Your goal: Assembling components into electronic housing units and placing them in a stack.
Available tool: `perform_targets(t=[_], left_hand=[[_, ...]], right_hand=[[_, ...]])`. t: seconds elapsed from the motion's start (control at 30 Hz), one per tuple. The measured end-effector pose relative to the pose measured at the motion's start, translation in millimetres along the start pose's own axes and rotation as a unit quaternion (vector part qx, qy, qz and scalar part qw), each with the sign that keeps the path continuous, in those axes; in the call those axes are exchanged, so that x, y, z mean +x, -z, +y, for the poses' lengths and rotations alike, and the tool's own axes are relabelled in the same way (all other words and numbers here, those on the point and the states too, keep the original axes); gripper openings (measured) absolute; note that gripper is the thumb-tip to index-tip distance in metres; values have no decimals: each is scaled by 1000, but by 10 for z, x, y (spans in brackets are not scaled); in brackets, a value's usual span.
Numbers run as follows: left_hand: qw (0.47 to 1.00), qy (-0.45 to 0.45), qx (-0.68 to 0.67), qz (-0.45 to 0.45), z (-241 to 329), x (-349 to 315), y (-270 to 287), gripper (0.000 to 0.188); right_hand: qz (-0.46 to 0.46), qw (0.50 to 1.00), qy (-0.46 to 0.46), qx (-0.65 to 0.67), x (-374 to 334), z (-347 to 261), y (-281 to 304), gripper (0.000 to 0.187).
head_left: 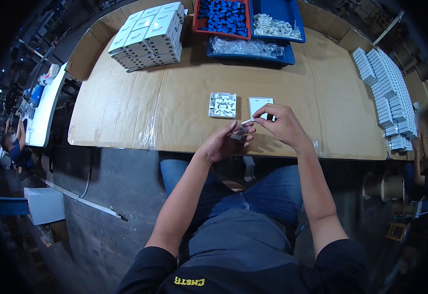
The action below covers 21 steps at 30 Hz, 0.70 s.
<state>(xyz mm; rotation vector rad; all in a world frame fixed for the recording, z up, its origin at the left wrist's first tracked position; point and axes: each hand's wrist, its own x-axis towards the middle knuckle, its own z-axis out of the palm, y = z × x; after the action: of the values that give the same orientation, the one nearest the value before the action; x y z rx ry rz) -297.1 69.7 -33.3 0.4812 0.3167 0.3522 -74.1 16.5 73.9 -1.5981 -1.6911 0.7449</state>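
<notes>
My left hand [218,145] is palm up near the table's front edge, fingers curled round a small clear plastic bag [239,133]. My right hand [288,128] comes in from the right and pinches a slim white piece [246,121] between thumb and fingertips, right at the bag. What else the bag holds is too small to tell. Just beyond my hands lies an open white square housing [222,105] with moulded parts inside. A flat white square cover [260,103] lies to its right, partly hidden by my right hand.
White boxes [147,34] are stacked at the back left. At the back stand a red tray [222,34] of blue parts, a blue tray [299,22] of white pieces and another blue tray [253,60] of clear bags. Small white units [388,93] line the right side. Other people work at both sides.
</notes>
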Motion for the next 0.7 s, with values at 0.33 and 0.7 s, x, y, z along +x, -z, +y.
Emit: perform_targets(t=[0.33, 0.7], left_hand=[[999, -44, 2, -12, -20, -12, 19, 50], [996, -81, 41, 0, -32, 12, -88, 48]], right_hand=[[-131, 989, 62, -26, 213, -33, -229, 13], [-271, 958, -69, 60, 202, -128, -40, 15]])
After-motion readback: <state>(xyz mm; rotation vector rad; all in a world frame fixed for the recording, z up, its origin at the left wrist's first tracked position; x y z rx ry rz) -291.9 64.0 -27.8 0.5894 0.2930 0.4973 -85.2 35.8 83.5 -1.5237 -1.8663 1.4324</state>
